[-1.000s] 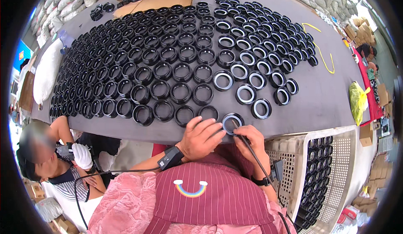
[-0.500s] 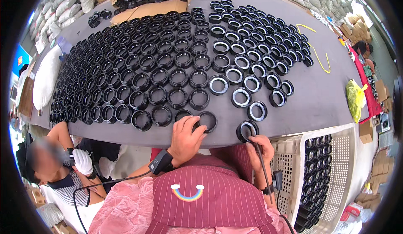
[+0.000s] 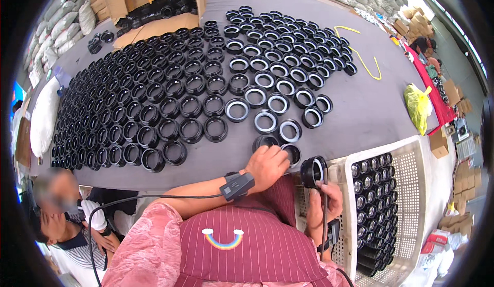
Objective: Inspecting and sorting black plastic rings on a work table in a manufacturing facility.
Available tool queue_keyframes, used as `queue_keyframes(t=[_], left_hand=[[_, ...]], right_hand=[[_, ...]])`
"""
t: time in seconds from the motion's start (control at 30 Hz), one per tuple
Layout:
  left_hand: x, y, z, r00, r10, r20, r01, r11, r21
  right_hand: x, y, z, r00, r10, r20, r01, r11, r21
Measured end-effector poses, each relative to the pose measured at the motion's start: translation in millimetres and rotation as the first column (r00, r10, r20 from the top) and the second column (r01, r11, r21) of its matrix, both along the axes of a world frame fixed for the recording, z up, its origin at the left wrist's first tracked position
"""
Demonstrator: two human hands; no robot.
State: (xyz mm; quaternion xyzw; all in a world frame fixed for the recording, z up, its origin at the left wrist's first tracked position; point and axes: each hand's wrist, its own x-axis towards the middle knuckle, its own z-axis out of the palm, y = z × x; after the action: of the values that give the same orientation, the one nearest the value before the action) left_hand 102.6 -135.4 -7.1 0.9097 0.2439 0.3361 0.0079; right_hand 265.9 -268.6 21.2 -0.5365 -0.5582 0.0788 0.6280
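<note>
My left hand [image 3: 267, 166] is at the table's near edge, its fingers closed over two black rings, one black ring [image 3: 265, 142] beyond the fingertips and another dark ring [image 3: 293, 154] at their right side. To the right, my right hand [image 3: 327, 200] holds a thin dark rod [image 3: 324, 220] upright and grips a black ring with a pale inner band [image 3: 309, 172], tilted on its side. The rod's upper end is at the ring's rim; I cannot tell whether it is inside. Part of each held ring is hidden by fingers.
Many black rings [image 3: 175, 152] stand in rows on the grey table [image 3: 360, 112]; those with pale inner bands [image 3: 265, 121] lie to the right. A pale plastic crate [image 3: 411, 184] of black rings stands at my right. A yellow bag [image 3: 418, 107] lies at the right edge. Another person [image 3: 77, 230] sits at left.
My left hand has moved right along the table edge, bringing two black rings from the row's end toward my right hand. The view has shifted, and the right hand's ring has turned further onto its side.
</note>
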Motion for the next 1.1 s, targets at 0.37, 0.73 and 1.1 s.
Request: queue_keyframes(t=[0.37,0.73,1.1], left_hand=[[65.6,18.4,-8.2,0.978,0.147,0.148,-0.144,0.989,-0.031],[25.8,17.5,7.7,0.987,0.096,0.133,-0.062,0.969,-0.24],[42.1,6.3,12.7,0.988,0.152,0.018,-0.143,0.958,-0.247]], right_hand=[[10.7,-21.5,-2.5,0.999,-0.01,0.037,0.01,1.0,-0.003],[13.9,-32.8,-7.9,0.996,0.05,-0.071,-0.054,0.998,-0.043],[15.1,-23.9,-5.6,0.999,0.042,-0.022,-0.041,0.999,0.029]])
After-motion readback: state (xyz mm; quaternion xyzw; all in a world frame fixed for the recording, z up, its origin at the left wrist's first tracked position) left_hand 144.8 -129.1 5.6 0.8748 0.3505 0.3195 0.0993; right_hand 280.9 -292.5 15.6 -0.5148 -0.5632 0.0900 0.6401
